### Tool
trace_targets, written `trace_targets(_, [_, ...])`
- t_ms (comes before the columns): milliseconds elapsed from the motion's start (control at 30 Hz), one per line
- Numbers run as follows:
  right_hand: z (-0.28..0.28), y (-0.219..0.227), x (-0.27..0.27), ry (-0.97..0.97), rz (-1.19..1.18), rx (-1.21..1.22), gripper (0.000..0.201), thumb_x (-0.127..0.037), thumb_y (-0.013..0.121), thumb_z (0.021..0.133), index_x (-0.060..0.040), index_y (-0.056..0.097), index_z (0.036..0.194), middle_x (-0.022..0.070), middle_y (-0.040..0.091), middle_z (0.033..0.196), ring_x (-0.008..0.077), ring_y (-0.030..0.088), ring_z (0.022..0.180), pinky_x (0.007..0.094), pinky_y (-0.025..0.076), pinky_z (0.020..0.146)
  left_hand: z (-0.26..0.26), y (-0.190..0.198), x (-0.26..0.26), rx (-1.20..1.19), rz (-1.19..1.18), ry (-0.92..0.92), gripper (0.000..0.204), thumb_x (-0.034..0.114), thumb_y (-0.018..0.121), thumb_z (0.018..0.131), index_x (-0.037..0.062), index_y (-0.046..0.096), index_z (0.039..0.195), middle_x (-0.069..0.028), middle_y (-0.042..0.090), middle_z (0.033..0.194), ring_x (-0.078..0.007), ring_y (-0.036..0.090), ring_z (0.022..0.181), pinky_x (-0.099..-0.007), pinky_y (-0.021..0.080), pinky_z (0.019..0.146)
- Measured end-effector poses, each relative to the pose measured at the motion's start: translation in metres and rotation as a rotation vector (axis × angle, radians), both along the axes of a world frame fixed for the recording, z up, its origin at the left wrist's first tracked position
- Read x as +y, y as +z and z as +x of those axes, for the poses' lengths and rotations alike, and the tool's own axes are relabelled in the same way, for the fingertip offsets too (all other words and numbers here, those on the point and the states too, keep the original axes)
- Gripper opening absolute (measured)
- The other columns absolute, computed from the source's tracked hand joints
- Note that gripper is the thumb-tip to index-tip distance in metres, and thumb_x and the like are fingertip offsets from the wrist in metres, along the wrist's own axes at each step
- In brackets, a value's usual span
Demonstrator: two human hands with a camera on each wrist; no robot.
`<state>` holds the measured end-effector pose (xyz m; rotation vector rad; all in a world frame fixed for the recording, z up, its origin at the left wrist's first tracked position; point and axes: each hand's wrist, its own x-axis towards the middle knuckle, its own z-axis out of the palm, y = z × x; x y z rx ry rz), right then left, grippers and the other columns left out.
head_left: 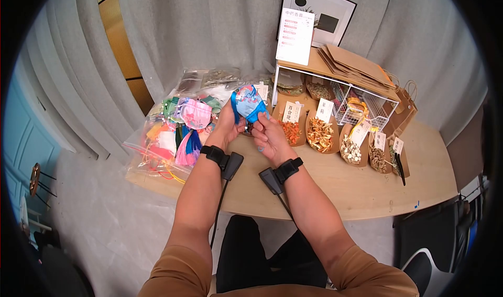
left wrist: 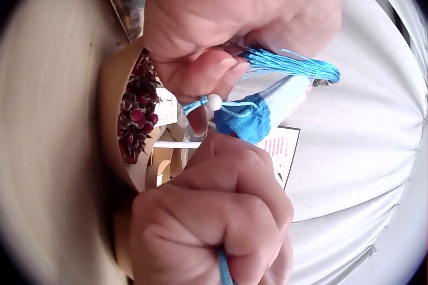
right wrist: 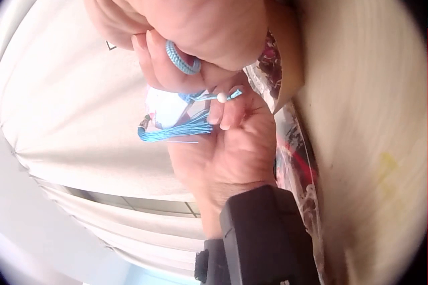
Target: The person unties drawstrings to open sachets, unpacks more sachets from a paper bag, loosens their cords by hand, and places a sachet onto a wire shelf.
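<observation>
A small floral drawstring sachet [head_left: 247,99] in light blue and pink, with a bright blue gathered neck, is held up over the table. My left hand [head_left: 228,123] holds it from the left, and the blue tassel [left wrist: 294,64] lies against those fingers. A light blue cord with a white bead [left wrist: 213,102] comes off the neck near the left fingertips. My right hand [head_left: 273,138] has its fingers curled at the neck, a braided blue cord loop [right wrist: 182,59] showing out of the fist. The right fingertips' contact with the neck is hidden.
A paper tray of dark red dried buds [left wrist: 137,118] stands just beyond the hands. Rightward are labelled trays of dried orange pieces [head_left: 291,133] and yellowish slices [head_left: 320,134], and a rack [head_left: 361,105]. A plastic bag with colourful sachets [head_left: 196,113] lies at left.
</observation>
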<state>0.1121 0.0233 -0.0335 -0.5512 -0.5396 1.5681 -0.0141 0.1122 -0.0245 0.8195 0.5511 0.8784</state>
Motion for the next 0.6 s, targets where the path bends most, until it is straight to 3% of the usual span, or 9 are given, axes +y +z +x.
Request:
trace_targets(67, [0.0, 0.0, 0.0, 0.024, 0.011, 0.013, 0.016, -0.025, 0.051, 0.098, -0.016, 0.043, 0.088, -0.0011, 0.045, 0.064, 0.007, 0.034, 0.04, 0.0216, 0.026, 0.031, -0.001, -0.007, 0.005, -0.002, 0.0, -0.064, 0.042, 0.048, 0.038, 0.096, 0.0164, 0.055, 0.075, 0.0019, 0.052, 0.059, -0.0083, 0.041, 0.041, -0.023, 0.03, 0.034])
trace_targets(167, [-0.001, 0.003, -0.001, 0.022, -0.011, 0.002, 0.016, -0.026, 0.051, 0.097, -0.0157, 0.043, 0.087, -0.0013, 0.045, 0.063, 0.007, 0.035, 0.04, 0.0218, 0.026, 0.031, 0.0, 0.001, -0.001, -0.006, -0.034, -0.003, 0.037, 0.043, 0.044, 0.093, 0.0151, 0.055, 0.072, 0.0029, 0.049, 0.056, -0.0091, 0.039, 0.041, -0.0231, 0.029, 0.035])
trace_targets(233, [-0.001, 0.001, -0.001, 0.013, -0.004, 0.001, 0.017, -0.026, 0.051, 0.097, -0.0147, 0.044, 0.087, -0.0013, 0.045, 0.063, 0.007, 0.036, 0.04, 0.0217, 0.027, 0.031, -0.002, 0.016, -0.009, 0.017, -0.024, -0.011, 0.023, 0.03, 0.048, 0.095, 0.0107, 0.058, 0.087, 0.0, 0.055, 0.064, -0.0066, 0.042, 0.043, -0.0208, 0.031, 0.035])
trace_targets(267, [-0.001, 0.0, 0.0, 0.004, 0.004, -0.001, 0.017, -0.026, 0.051, 0.097, -0.0138, 0.046, 0.087, -0.0013, 0.046, 0.063, 0.007, 0.036, 0.04, 0.0216, 0.027, 0.031, -0.003, 0.013, -0.004, 0.017, -0.025, -0.011, 0.023, 0.03, 0.048, 0.095, 0.0107, 0.058, 0.087, 0.0, 0.055, 0.064, -0.0066, 0.042, 0.043, -0.0208, 0.031, 0.035])
trace_targets(333, [-0.004, -0.002, 0.008, -0.067, -0.038, -0.034, 0.018, -0.025, 0.051, 0.098, -0.0124, 0.047, 0.086, -0.0017, 0.045, 0.06, 0.0065, 0.036, 0.04, 0.0216, 0.028, 0.03, -0.009, 0.006, 0.005, -0.19, 0.03, -0.119, 0.012, 0.015, 0.05, 0.094, 0.0051, 0.057, 0.093, -0.0012, 0.057, 0.069, -0.0051, 0.04, 0.044, -0.0186, 0.031, 0.036])
trace_targets(367, [-0.005, -0.003, 0.011, -0.138, -0.078, -0.067, 0.018, -0.024, 0.05, 0.098, -0.011, 0.049, 0.086, -0.0022, 0.044, 0.058, 0.006, 0.036, 0.04, 0.0216, 0.028, 0.03, -0.008, 0.001, 0.008, -0.191, 0.029, -0.119, 0.012, 0.015, 0.05, 0.094, 0.0051, 0.057, 0.093, -0.0012, 0.057, 0.069, -0.0051, 0.04, 0.044, -0.0186, 0.031, 0.036])
trace_targets(433, [-0.003, -0.004, 0.005, -0.071, -0.011, 0.003, 0.017, -0.024, 0.05, 0.098, -0.0102, 0.05, 0.087, -0.0019, 0.045, 0.06, 0.0058, 0.036, 0.04, 0.0213, 0.029, 0.03, -0.005, 0.0, 0.008, -0.254, -0.004, -0.079, 0.009, 0.006, 0.049, 0.093, 0.0014, 0.056, 0.098, -0.0021, 0.058, 0.072, -0.0039, 0.039, 0.045, -0.0173, 0.031, 0.037])
trace_targets(500, [-0.002, 0.002, 0.0, -0.001, 0.058, 0.072, 0.016, -0.023, 0.05, 0.098, -0.0094, 0.051, 0.088, -0.0015, 0.047, 0.061, 0.0056, 0.037, 0.04, 0.021, 0.029, 0.031, -0.005, -0.005, 0.011, -0.286, -0.015, -0.092, 0.01, 0.006, 0.048, 0.094, 0.0014, 0.055, 0.1, -0.0023, 0.058, 0.073, -0.0038, 0.039, 0.045, -0.0172, 0.031, 0.037])
trace_targets(600, [0.001, 0.008, -0.002, -0.11, -0.106, 0.023, 0.017, -0.022, 0.049, 0.098, -0.0089, 0.05, 0.087, -0.0005, 0.049, 0.065, 0.0056, 0.037, 0.041, 0.0207, 0.028, 0.031, 0.0, -0.018, 0.025, -0.276, -0.04, -0.044, 0.012, 0.007, 0.048, 0.094, 0.0012, 0.055, 0.101, -0.002, 0.058, 0.073, -0.0036, 0.038, 0.045, -0.0171, 0.031, 0.037])
